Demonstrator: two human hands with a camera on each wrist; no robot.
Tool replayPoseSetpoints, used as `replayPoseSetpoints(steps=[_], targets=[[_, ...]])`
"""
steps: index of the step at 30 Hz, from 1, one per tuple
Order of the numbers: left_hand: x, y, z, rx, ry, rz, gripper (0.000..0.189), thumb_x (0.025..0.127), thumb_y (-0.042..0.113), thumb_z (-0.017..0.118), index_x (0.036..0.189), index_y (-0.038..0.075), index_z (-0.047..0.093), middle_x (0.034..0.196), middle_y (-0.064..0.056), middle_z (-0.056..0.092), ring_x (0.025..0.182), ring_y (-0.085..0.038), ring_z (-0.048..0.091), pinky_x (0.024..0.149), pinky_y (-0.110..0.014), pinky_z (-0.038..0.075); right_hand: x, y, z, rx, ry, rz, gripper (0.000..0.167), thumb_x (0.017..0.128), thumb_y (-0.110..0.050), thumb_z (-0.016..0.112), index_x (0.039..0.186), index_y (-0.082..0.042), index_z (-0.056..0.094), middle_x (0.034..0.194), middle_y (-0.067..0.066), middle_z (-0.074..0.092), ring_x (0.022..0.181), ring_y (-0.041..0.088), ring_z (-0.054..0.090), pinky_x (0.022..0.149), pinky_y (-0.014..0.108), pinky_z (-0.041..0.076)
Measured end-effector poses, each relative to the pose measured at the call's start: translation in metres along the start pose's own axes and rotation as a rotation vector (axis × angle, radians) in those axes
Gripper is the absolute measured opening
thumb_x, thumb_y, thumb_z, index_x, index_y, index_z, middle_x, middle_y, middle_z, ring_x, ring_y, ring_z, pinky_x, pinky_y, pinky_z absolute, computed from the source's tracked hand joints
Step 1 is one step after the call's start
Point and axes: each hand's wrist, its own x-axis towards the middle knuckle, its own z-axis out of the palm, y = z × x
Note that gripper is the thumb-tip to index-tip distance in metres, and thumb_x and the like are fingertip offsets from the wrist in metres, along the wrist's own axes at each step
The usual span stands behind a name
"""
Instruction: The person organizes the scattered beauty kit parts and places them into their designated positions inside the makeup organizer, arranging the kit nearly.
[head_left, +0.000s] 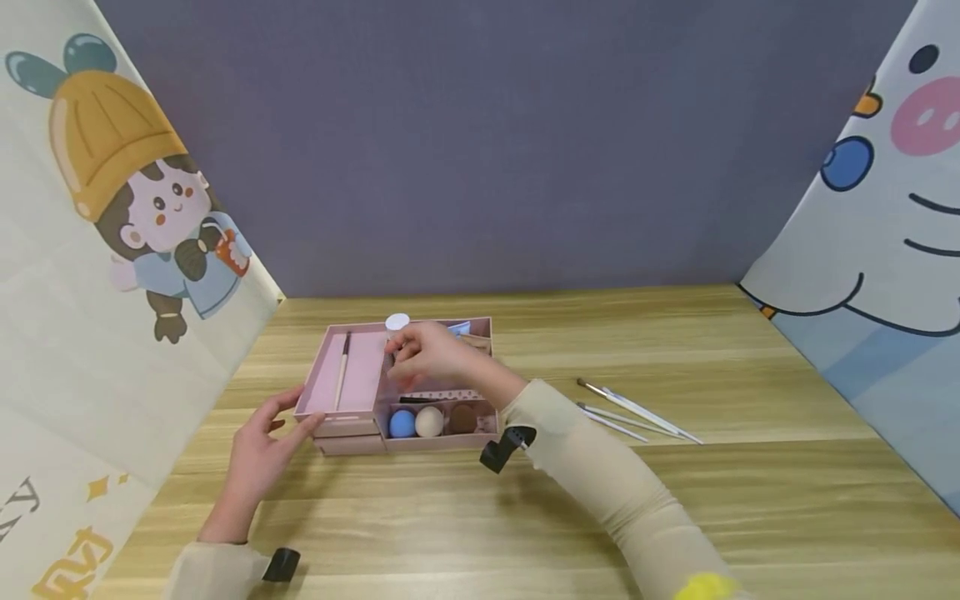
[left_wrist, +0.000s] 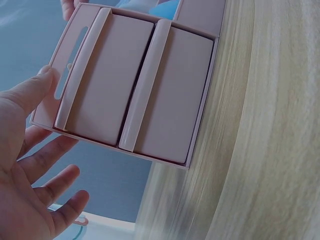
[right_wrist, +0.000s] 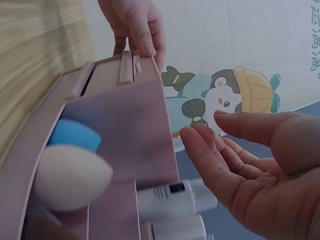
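A pink makeup organizer [head_left: 351, 444] with two front drawers [left_wrist: 102, 75] stands on the table. My left hand [head_left: 262, 442] holds its left front corner, thumb on the front face below the top edge and fingers at the side. One makeup brush [head_left: 342, 371] lies in the shallow top tray [head_left: 363, 367]. Over the middle of the organizer hovers my right hand [head_left: 427, 354], fingers loosely bent and nothing between them. White bottles [right_wrist: 167, 202] stand just under that hand. The front compartment has a blue sponge [head_left: 402, 423], a cream sponge [head_left: 429, 422] and a brown sponge [head_left: 462, 419].
Several makeup brushes [head_left: 637, 410] lie together on the wooden table [head_left: 750, 500], right of the organizer. A grey panel [head_left: 495, 150] rises behind the table. Pale panels with cartoon prints stand at left [head_left: 45, 333] and right [head_left: 825, 258].
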Motion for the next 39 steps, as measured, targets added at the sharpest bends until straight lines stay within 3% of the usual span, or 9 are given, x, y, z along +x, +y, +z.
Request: replayPoseSetpoints(steps=[5,11,22,26,34,39], targets=[[0.000,0.000,0.000,0.000,0.009,0.002,0.052,0.094,0.022,0.072,0.135,-0.004,0.055,0.134,-0.026,0.057,0.122,-0.036,0.051,0.093,-0.039,0.039,-0.014,0.006,-0.012,-0.050,0.014,0.013,0.035,0.089,0.005,0.069,0.121,0.011,0.057,0.079,0.011,0.071,0.062,0.014,0.066,0.071,0.042,0.060],[-0.001,-0.002,0.000,0.001,0.024,0.009,0.050,0.093,0.020,0.073,0.134,-0.004,0.056,0.133,-0.025,0.059,0.119,-0.033,0.053,0.093,-0.036,0.040,-0.029,0.015,-0.028,-0.127,0.042,0.027,0.034,0.087,0.005,0.070,0.119,0.012,0.059,0.078,0.008,0.071,0.061,0.012,0.064,0.069,0.038,0.059],[-0.002,-0.002,-0.002,-0.001,0.019,0.009,0.050,0.093,0.020,0.072,0.134,-0.004,0.056,0.133,-0.025,0.058,0.121,-0.034,0.052,0.093,-0.036,0.039,-0.054,0.027,-0.052,-0.143,0.066,0.040,0.035,0.085,0.007,0.069,0.118,0.012,0.059,0.083,0.011,0.070,0.063,0.015,0.064,0.064,0.035,0.059],[-0.001,-0.002,-0.001,0.002,0.020,0.009,0.050,0.093,0.021,0.072,0.134,-0.004,0.056,0.133,-0.025,0.059,0.121,-0.034,0.052,0.094,-0.038,0.039,-0.067,0.029,-0.062,-0.112,0.072,0.040,0.035,0.084,0.009,0.069,0.117,0.014,0.057,0.082,0.013,0.068,0.065,0.020,0.065,0.066,0.042,0.060],[0.000,-0.002,-0.001,-0.003,0.014,0.000,0.050,0.094,0.022,0.072,0.134,-0.004,0.056,0.134,-0.025,0.058,0.121,-0.034,0.052,0.094,-0.039,0.039,-0.086,0.040,-0.081,-0.087,0.085,0.059,0.037,0.081,0.013,0.067,0.117,0.015,0.057,0.083,0.016,0.066,0.068,0.022,0.065,0.067,0.040,0.060],[0.000,-0.002,-0.001,-0.006,0.017,-0.001,0.050,0.094,0.021,0.072,0.134,-0.004,0.056,0.134,-0.025,0.058,0.121,-0.034,0.052,0.094,-0.038,0.039,-0.096,0.048,-0.090,-0.113,0.088,0.090,0.034,0.081,0.012,0.067,0.114,0.013,0.057,0.083,0.014,0.066,0.075,0.037,0.066,0.069,0.046,0.060]])
